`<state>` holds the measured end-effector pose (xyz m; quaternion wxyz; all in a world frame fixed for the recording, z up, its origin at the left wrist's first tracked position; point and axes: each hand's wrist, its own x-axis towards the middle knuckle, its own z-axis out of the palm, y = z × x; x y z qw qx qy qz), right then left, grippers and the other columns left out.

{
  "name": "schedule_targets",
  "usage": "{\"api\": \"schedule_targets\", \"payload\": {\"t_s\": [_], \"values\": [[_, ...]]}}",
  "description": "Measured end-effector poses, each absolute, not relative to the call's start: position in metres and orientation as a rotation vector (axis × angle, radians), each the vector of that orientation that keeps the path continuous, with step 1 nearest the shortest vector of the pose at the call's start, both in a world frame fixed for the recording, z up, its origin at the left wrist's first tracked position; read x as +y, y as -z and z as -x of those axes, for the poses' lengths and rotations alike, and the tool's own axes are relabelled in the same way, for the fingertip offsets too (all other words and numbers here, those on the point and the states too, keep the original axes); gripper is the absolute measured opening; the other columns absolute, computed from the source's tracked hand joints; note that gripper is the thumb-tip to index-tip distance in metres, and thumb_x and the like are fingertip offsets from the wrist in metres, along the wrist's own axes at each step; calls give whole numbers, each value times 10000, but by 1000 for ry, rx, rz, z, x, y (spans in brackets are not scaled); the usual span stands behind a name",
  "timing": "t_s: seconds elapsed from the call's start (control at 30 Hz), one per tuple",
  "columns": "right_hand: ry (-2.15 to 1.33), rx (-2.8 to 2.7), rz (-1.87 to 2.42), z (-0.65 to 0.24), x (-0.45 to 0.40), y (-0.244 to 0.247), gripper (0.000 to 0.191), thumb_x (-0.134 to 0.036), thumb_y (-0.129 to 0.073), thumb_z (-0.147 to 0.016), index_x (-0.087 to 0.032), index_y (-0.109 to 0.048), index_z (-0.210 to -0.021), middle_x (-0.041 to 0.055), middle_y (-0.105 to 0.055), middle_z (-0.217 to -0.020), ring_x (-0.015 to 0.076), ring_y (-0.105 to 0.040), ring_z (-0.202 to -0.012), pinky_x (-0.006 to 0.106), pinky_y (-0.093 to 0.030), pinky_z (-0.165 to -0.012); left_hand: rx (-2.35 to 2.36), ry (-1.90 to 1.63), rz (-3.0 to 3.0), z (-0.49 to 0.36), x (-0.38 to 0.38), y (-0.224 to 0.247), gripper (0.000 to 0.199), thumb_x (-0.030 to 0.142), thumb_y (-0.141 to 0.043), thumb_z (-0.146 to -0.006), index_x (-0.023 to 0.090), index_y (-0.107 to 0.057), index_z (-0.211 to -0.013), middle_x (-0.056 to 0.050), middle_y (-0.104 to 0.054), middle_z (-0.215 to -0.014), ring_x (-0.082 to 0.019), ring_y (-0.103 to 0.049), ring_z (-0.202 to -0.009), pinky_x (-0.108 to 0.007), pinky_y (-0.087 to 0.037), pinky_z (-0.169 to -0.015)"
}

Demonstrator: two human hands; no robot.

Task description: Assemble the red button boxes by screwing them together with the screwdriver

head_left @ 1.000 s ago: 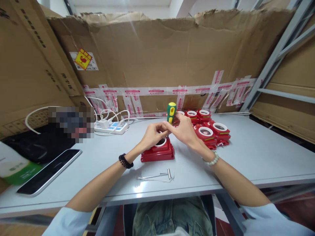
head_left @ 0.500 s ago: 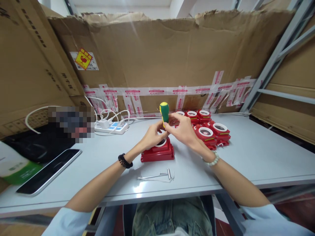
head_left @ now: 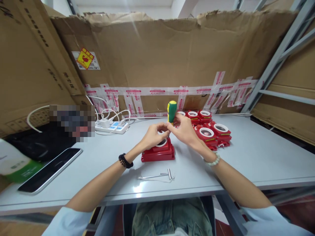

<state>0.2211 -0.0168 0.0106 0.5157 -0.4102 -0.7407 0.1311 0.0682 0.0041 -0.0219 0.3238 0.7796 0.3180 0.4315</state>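
Our right hand (head_left: 182, 129) pinches the green and yellow screwdriver (head_left: 172, 111) between thumb and fingers, its handle standing nearly upright above the far right edge of the red housing (head_left: 157, 155). Our left hand (head_left: 152, 136) is curled over the same housing, thumb and forefinger drawn together by the screwdriver's lower end; we cannot tell whether they pinch it. The hands hide part of the housing's white ring (head_left: 161, 143). We wear a black band (head_left: 126, 161) on the left wrist and a pale beaded bracelet (head_left: 213, 159) on the right.

The housing lies flat on the pale surface (head_left: 197, 173), directly in front of us. Just on our side of it lies a silver T-shaped piece (head_left: 155, 176) with a thin thread. To its right and farther back we see a cluster of similar red units (head_left: 208, 141), each with a white ring. Left of the housing and beyond it sits a white power strip (head_left: 118, 128) with plugs and cables. Well to its left are a dark-screened device (head_left: 50, 170) and a black cloth item (head_left: 36, 147). Behind it all, taped cardboard (head_left: 157, 55) stands upright.
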Motion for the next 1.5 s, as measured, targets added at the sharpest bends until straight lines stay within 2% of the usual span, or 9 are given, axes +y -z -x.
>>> {"api": "schedule_targets", "payload": {"t_s": [0.17, 0.43, 0.63, 0.77, 0.87, 0.97, 1.07, 1.2, 1.5], "values": [[-401, -1728, 936, -221, -16, -11, 121, -225, -592, -779, -159, -588, -879, 39, -686, -786, 174, -672, -719, 292, -532, -667, 868, -1135, -2074, -68, 2, 20, 114, 235, -613, -801, 130, -657, -803, -36, -699, -747, -159, -646, -707, -252, -494, -706], [-448, -1582, 861, -226, -17, -17, 268, -291, -648, -788, -155, -632, -1018, 55, -718, -850, 194, -700, -764, 328, -580, -706, 925, -1097, -2128, -67, 0, 17, 228, 216, -601, -787, 147, -706, -977, -69, -738, -984, -216, -665, -929, -326, -484, -867], [-514, -1467, 816, -230, -17, -22, 376, -316, -695, -763, -138, -621, -1086, 67, -727, -878, 208, -712, -814, 347, -593, -749, 1015, -996, -2131, -68, -4, 15, 212, 310, -636, -806, 147, -739, -893, -61, -754, -852, -211, -681, -821, -285, -499, -725], [-501, -1420, 771, -234, -19, -26, 393, -358, -690, -777, -153, -602, -1100, 60, -714, -908, 208, -713, -838, 341, -598, -740, 1081, -1039, -2186, -65, -8, 2, 198, 305, -632, -836, 154, -739, -907, -38, -756, -804, -185, -684, -775, -282, -492, -750], [-432, -1353, 726, -238, -18, -28, 411, -375, -685, -785, -193, -555, -1130, 49, -693, -917, 206, -714, -829, 342, -605, -730, 1136, -1132, -2324, -55, -24, -10, 154, 270, -655, -836, 169, -723, -931, -22, -752, -810, -167, -680, -768, -268, -493, -750], [-398, -1368, 719, -237, -17, -26, 557, -357, -721, -755, -239, -458, -1230, 46, -669, -912, 208, -706, -761, 363, -616, -677, 1109, -1054, -2477, -37, -53, -7, 155, 214, -677, -826, 183, -681, -978, 5, -735, -773, -138, -659, -672, -240, -498, -683], [-405, -1447, 706, -232, -19, -22, 704, -339, -724, -752, -282, -342, -1341, 66, -642, -1039, 200, -692, -737, 380, -620, -654, 1138, -907, -2613, -18, -82, 12, 39, 168, -659, -841, 175, -674, -876, -14, -737, -825, -150, -672, -696, -242, -501, -677], [-447, -1507, 703, -224, -26, -21, 732, -319, -697, -779, -299, -288, -1386, 84, -618, -1140, 202, -689, -774, 383, -621, -660, 1102, -816, -2683, -7, -100, 45, 91, 161, -601, -890, 163, -679, -934, -39, -734, -853, -164, -688, -740, -248, -512, -691], [-457, -1521, 746, -226, -28, -20, 680, -321, -712, -768, -259, -349, -1339, 36, -650, -899, 205, -682, -725, 404, -617, -668, 989, -656, -2632, -18, -101, 48, 169, 214, -536, -927, 182, -701, -943, -46, -685, -838, -166, -638, -774, -265, -508, -703]]}}
